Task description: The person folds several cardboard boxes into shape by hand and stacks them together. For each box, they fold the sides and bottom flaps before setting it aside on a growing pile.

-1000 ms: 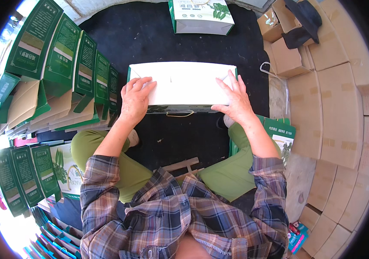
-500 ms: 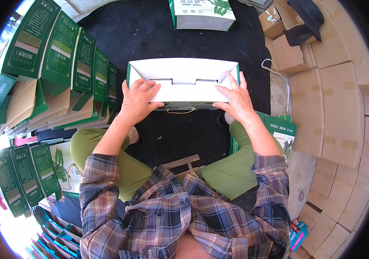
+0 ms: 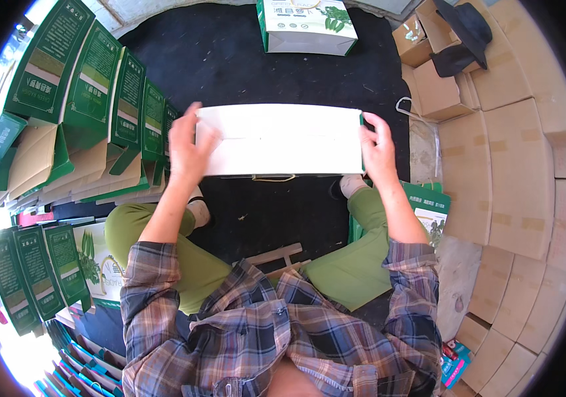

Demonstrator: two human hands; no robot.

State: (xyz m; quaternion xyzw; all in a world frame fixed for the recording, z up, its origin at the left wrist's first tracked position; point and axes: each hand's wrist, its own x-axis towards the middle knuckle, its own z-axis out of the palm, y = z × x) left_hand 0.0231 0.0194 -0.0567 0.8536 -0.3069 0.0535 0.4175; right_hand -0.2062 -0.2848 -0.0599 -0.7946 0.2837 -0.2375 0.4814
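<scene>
Watching the head view, I see the box [image 3: 280, 142] over the black mat [image 3: 263, 215] between both hands, the left hand [image 3: 189, 151] blurred at one end, the right hand [image 3: 379, 151] curled against the other; I cannot tell whether either pinches it. I judge its upturned white face closed, the far box [image 3: 309, 41] formed, and the flapped boxes [image 3: 89, 89] at left not yet closed.
</scene>
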